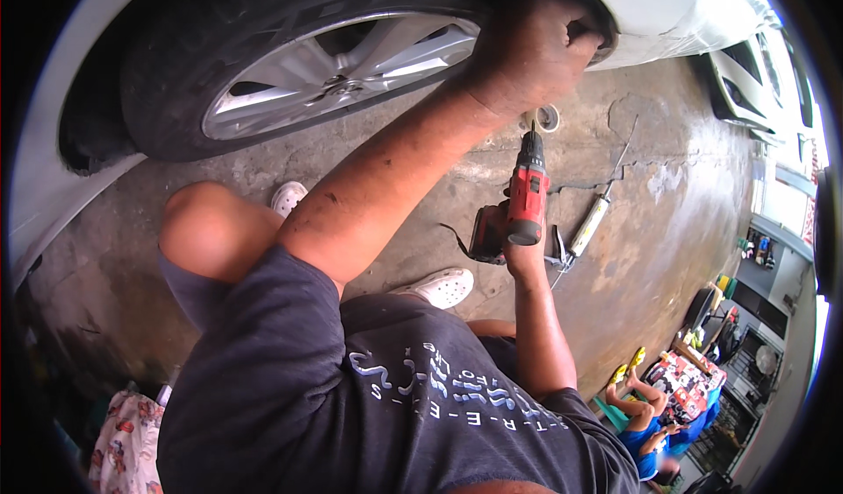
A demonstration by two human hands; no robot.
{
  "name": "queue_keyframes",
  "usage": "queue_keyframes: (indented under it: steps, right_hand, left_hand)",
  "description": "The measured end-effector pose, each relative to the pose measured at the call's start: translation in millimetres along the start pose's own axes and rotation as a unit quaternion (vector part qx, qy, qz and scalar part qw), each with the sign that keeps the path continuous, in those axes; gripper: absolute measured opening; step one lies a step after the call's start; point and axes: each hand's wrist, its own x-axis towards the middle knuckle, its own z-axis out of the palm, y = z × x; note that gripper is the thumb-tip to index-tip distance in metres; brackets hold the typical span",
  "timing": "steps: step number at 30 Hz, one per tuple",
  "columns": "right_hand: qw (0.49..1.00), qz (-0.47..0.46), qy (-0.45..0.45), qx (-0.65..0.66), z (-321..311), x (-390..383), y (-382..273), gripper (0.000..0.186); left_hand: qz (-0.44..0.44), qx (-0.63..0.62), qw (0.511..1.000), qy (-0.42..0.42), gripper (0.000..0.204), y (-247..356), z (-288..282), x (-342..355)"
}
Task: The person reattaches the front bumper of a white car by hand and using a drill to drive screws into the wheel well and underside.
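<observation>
My left hand [536,50] reaches up to the edge of the wheel arch [606,42] on a white car. Its fingers are curled together there, and whatever they hold is hidden. Beside that arm is the black tire [162,81] with its silver alloy wheel [342,86]. My right hand [524,255] grips a red and black cordless drill [528,197] by its handle. The drill's chuck [530,149] points up toward the car, just below my left hand and apart from it.
On the concrete floor lie a caulking gun [588,228] with a pale tube and a small round roll or ring [548,118]. Another white car [746,77] stands at the far right. A seated person [645,415] is at the lower right, near stored goods.
</observation>
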Motion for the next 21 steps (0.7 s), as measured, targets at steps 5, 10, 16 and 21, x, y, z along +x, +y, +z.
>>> queue_keyframes:
  steps: [5,10,16,21]
  right_hand:
    - [0.999,-0.044,0.012,-0.003,-1,3,5,0.053]
    - [0.996,-0.066,0.015,-0.066,1,0,-18,0.044]
    - [0.979,-0.128,0.048,0.15,15,2,-41,0.023]
    - [0.977,-0.107,-0.026,0.183,14,4,-43,0.037]
  left_hand:
    - [0.018,-0.152,0.988,-0.021,0.01,-13,-6,8]
    - [-0.059,-0.126,0.989,-0.043,0.008,0,-5,-1]
    - [-0.062,-0.089,0.992,-0.069,0.012,6,-13,2]
    - [-0.025,-0.06,0.997,-0.032,0.021,-1,-9,2]
